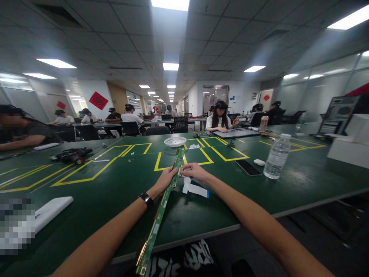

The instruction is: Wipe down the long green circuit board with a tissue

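Note:
A long, narrow green circuit board strip [161,209] lies across the dark green table [115,192], running from the near edge toward the far middle. My left hand [165,180] is closed around the strip partway along it; a dark watch sits on that wrist. My right hand [193,171] pinches at the strip's right edge, where a white flat ribbon cable with a blue end [196,188] hangs off and lies on the table. Both arms reach forward from the bottom of the view.
A clear round dish [175,141], a water bottle [277,157], a dark phone [248,167], a small white object [259,162] and yellow tape outlines are on the table. A power tool [73,155] lies at left. A white box [53,209] sits near left. Other people sit at tables behind.

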